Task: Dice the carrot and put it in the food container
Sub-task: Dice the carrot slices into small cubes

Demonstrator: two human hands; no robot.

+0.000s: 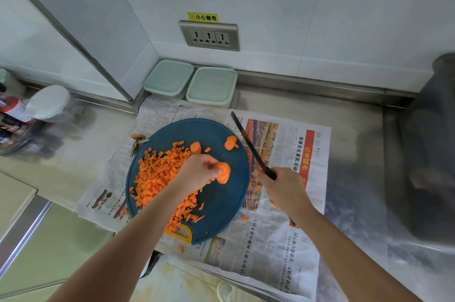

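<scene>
- The left hand (199,168) is pinching a small stack of carrot slices (222,172) between thumb and fingertips, just above the middle of the blue cutting board (221,205)
- The right hand (283,186) is wrapping its fingers round the handle of a dark knife (248,144), whose blade is pointing toward the upper middle of the frame, clear of the board's right edge
- The diced carrot (157,173) is lying heaped on the left half of the board, and two loose rounds (195,148) are sitting near its upper edge
- Two lidded food containers (211,86) are standing on the tabletop against the wall at upper centre; whether they are holding anything is hard to tell through the cloudy lids
- By my judgement the stack is being set up for cutting, so the slices should be going down flat on bare board to the right of the heap, with the left fingertips curling back before the blade comes in
- The yellow label (203,17) above the wall socket (209,36) is reading 小心触电
- The newspaper (270,240) under the board is showing "03", a red banner 过中国年 and the headline 新春文化惠民活动
</scene>
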